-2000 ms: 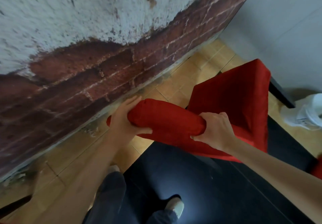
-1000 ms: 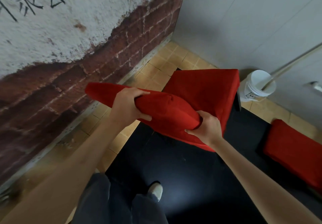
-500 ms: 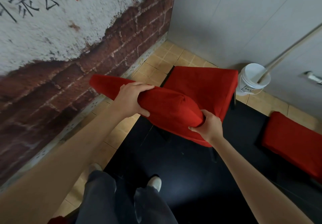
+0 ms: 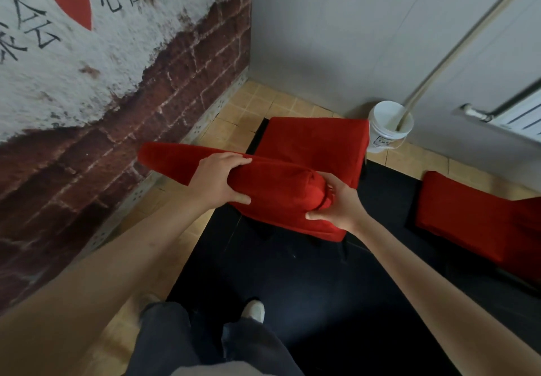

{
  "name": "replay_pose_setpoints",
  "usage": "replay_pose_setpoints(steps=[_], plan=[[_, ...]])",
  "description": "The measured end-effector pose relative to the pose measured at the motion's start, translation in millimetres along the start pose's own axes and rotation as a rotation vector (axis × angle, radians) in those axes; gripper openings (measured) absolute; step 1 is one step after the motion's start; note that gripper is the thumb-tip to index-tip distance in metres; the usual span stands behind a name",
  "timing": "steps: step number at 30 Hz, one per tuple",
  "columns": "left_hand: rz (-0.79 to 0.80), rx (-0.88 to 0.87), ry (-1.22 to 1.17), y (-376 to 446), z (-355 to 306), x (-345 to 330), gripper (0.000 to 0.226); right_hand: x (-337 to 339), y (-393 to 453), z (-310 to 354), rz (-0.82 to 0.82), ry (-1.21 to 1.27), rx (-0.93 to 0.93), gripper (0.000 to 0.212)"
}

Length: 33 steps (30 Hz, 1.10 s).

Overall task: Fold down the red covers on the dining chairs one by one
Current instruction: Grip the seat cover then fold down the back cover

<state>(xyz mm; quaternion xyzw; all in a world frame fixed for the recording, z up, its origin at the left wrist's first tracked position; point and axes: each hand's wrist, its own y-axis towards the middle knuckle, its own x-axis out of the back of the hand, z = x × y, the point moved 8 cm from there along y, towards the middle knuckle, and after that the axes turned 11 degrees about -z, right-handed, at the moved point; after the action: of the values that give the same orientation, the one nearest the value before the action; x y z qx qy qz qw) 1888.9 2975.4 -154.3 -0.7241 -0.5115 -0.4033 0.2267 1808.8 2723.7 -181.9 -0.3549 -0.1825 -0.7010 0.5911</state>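
Observation:
A dining chair in a red cover [image 4: 316, 141] stands in front of me, its seat facing away. The covered top of its backrest [image 4: 278, 182] runs from left to right across the middle of the view. My left hand [image 4: 218, 181] grips that top near its left part, fingers over the far side and thumb on the near side. My right hand [image 4: 336, 204] pinches bunched red fabric at the backrest's right corner. A second red-covered chair [image 4: 474, 217] stands at the right, partly cut off.
A brick-and-plaster wall [image 4: 117, 83] with painted writing runs close along the left. A white bucket [image 4: 386, 127] with a long stick in it stands behind the chair by the grey wall. A black mat [image 4: 292, 282] lies under my feet on tan tiles.
The view has tilted up and swung right, showing the bucket and second chair. My right hand has shifted at the backrest's right corner and now bunches the fabric there.

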Motion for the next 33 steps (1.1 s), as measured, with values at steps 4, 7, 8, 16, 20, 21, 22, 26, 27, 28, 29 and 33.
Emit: replay_pose_setpoints(steps=[4, 7, 8, 16, 20, 21, 22, 26, 27, 28, 29, 33], plan=[[0.122, -0.061, 0.083, -3, -11, -14, 0.100, 14, -10, 10, -0.010, 0.035, 0.018, 0.108], [0.194, -0.106, 0.119, 0, -24, -30, 0.097, 27, -19, 6, -0.033, 0.033, -0.001, 0.109], [0.211, -0.115, 0.128, 3, -29, -36, 0.095, 32, -23, 5, -0.042, 0.035, -0.007, 0.109], [0.165, -0.232, 0.140, 9, -69, -61, 0.106, 74, -66, -3, -0.286, 0.097, 0.013, 0.112], [0.138, -0.244, 0.174, 10, -57, -60, 0.116, 84, -74, -2, -0.294, -0.050, 0.017, 0.112], [0.137, -0.240, 0.188, 10, -50, -59, 0.114, 84, -74, -1, -0.280, -0.112, 0.023, 0.111], [0.136, -0.231, 0.201, 11, -44, -58, 0.112, 83, -74, -1, -0.261, -0.180, 0.026, 0.109], [0.159, -0.223, 0.236, 17, -40, -61, 0.104, 87, -72, -12, -0.239, -0.364, -0.014, 0.099], [0.165, -0.234, 0.238, 18, -45, -64, 0.104, 90, -72, -17, -0.243, -0.369, -0.029, 0.098], [0.163, -0.245, 0.236, 20, -49, -67, 0.104, 92, -73, -23, -0.249, -0.362, -0.043, 0.098], [0.159, -0.255, 0.233, 23, -54, -69, 0.103, 95, -74, -28, -0.259, -0.346, -0.055, 0.097], [0.163, -0.287, 0.266, 39, -68, -75, 0.102, 93, -78, -50, -0.309, -0.258, -0.115, 0.095]])
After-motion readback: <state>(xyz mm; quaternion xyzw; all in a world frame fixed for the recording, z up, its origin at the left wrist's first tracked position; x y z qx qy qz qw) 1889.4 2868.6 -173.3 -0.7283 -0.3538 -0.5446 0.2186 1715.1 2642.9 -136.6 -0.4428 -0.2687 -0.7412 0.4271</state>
